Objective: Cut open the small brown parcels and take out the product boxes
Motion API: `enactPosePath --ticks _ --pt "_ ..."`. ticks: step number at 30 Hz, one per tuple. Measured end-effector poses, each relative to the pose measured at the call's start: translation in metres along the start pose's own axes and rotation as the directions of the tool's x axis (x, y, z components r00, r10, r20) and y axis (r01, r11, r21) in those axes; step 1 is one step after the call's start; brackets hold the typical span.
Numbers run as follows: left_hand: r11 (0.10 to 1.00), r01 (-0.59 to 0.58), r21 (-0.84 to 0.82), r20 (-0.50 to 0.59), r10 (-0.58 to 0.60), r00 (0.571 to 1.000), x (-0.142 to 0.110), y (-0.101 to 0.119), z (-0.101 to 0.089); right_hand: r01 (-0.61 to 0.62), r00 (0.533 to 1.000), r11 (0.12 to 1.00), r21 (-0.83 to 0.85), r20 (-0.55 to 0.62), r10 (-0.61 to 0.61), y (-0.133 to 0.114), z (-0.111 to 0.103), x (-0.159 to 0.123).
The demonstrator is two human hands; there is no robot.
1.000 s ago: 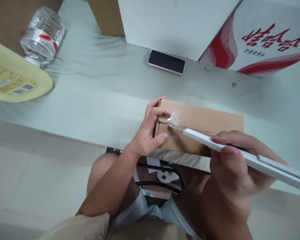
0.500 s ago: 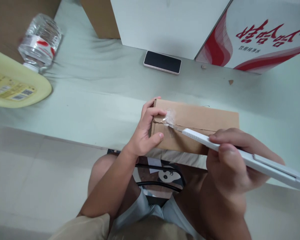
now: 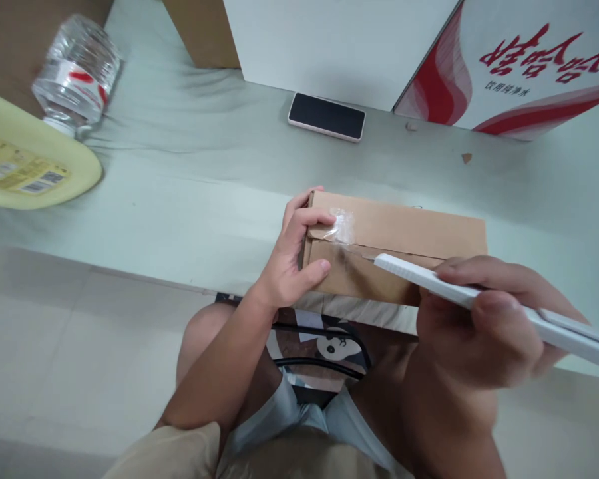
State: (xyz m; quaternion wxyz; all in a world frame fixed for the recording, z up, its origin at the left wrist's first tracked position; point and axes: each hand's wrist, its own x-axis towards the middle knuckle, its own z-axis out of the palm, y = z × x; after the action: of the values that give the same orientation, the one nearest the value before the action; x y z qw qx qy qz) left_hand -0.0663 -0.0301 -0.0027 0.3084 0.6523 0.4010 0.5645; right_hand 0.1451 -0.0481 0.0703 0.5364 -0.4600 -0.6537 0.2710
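A: Box [image 3: 399,233] position?

B: Brown carton, flat at the near edge of the counter [image 3: 180,199], long side across. Clear tape [image 3: 342,226] over the lid seam at its left end.

A: Left hand [image 3: 292,256]?

B: Wrapped round the left end of the box, fingers on top beside the tape, thumb on the front face. Grip clenched on the box.

A: Right hand [image 3: 479,319]?

B: Grip closed on a white knife [image 3: 479,296], held low and slanting. Blade tip at the seam just right of the tape, touching or nearly so; cannot tell which.

A: Surroundings?

B: Phone [image 3: 327,116] face down, well behind the box. Water bottle [image 3: 77,70] on its side at far left, next to a yellow container [image 3: 30,166]. Red-and-white printed carton [image 3: 519,66] at far right. Bare knees below the counter edge.
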Motion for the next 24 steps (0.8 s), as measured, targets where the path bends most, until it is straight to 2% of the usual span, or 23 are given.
enactPosePath --ticks 3,6,12,24 --pt "1.0 -0.01 -0.006 0.001 0.01 1.0 0.0 0.001 0.0 0.071 0.997 0.997 0.003 -0.009 -0.071 -0.015 0.003 0.007" --pt "1.0 -0.014 0.001 0.0 0.014 1.0 0.0 0.001 0.0 0.09 0.996 0.996 0.016 0.003 -0.09 -0.022 0.004 0.013" --pt "1.0 -0.005 0.01 -0.002 0.005 1.0 0.0 0.0 -0.001 0.098 0.994 0.995 -0.025 0.046 -0.097 -0.018 0.003 0.014" --pt "1.0 0.007 0.005 0.004 -0.007 1.0 0.0 0.002 -0.001 0.061 0.997 0.996 -0.063 0.043 -0.058 -0.02 0.008 0.014"
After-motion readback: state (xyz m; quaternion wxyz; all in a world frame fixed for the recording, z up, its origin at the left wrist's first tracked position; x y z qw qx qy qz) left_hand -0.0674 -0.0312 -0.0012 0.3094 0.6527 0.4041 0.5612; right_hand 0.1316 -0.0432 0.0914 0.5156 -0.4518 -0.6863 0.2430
